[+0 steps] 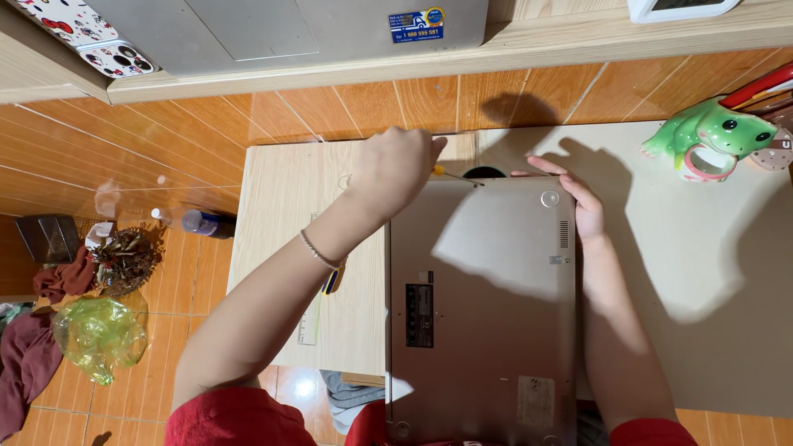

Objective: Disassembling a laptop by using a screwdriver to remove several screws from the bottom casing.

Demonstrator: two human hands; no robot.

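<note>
Silver laptop (483,306) lies underside-up on the table, thin screwdriver (450,174) at its far edge.

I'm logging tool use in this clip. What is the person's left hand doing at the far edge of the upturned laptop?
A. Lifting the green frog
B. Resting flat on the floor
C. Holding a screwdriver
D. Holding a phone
C: the left hand grips a thin yellow-handled screwdriver at the upturned laptop's far edge.

Orange tiled floor (149,140), low pale wooden table (281,190), wooden ledge (578,41) above, hard shadows.
</note>
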